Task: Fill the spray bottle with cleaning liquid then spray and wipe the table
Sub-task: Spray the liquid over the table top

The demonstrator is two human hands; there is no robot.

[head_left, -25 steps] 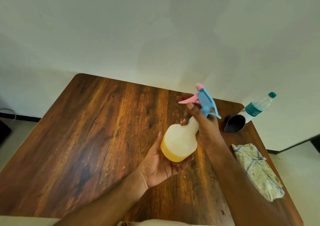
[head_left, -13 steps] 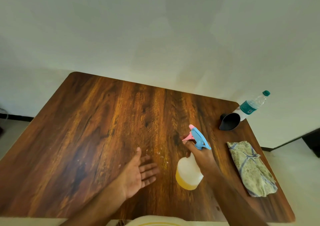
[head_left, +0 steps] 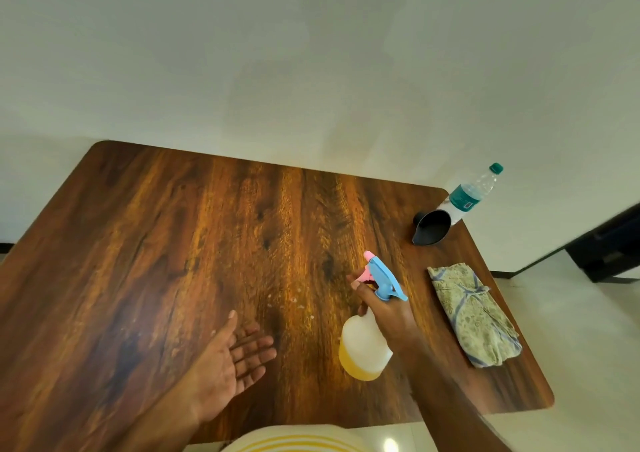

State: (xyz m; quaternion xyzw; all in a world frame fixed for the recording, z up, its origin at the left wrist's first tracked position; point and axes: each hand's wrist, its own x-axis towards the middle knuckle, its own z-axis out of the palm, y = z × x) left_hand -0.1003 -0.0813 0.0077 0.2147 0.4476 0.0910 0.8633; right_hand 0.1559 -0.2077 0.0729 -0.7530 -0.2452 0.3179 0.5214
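The right hand (head_left: 388, 313) gripped the translucent blue-headed spray bottle (head_left: 363, 347) above the brown wooden worktop (head_left: 207, 244); the left hand (head_left: 232, 361) lay palm-up, fingers (head_left: 256, 344) relaxed.

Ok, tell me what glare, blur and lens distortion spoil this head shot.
Head view: warm glare streaks the table centre; a bright spot glints on the floor at the bottom edge; wide-angle bending leans the water bottle outward; the right hand on the spray bottle looks slightly soft; the left hand is sharper.
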